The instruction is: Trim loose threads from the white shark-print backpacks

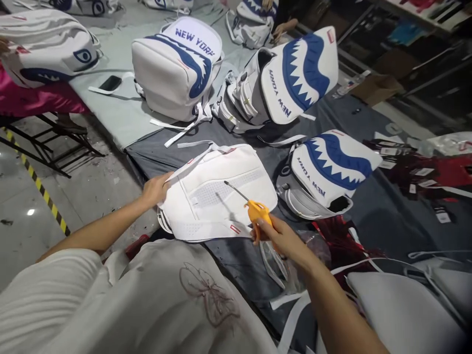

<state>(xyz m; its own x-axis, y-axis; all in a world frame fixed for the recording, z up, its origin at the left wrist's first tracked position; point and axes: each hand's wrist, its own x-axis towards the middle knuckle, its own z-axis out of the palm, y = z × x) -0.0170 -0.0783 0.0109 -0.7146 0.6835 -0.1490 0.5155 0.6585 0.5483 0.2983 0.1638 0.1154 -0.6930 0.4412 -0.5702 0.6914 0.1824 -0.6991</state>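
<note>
A white backpack (236, 169) lies in front of me, its back panel and shoulder straps facing up. My left hand (157, 190) is closed on its left edge; the fingertips are partly hidden by the fabric. In my right hand (275, 233) is an orange air blow gun (258, 214), gripped by its handle. Its thin metal nozzle points up and left over the dotted mesh of the back panel, apart from it as far as I can tell. One shoulder strap (210, 230) runs along the near side, under the blow gun.
White-and-blue backpacks marked NEW YORK stand beyond, one upright (173, 73) and two with flaps raised (298, 73) (332, 169). A phone (110, 83) lies at the far left. Red items with tags (420, 169) are right. Other people's hands touch backpacks at the far left and back.
</note>
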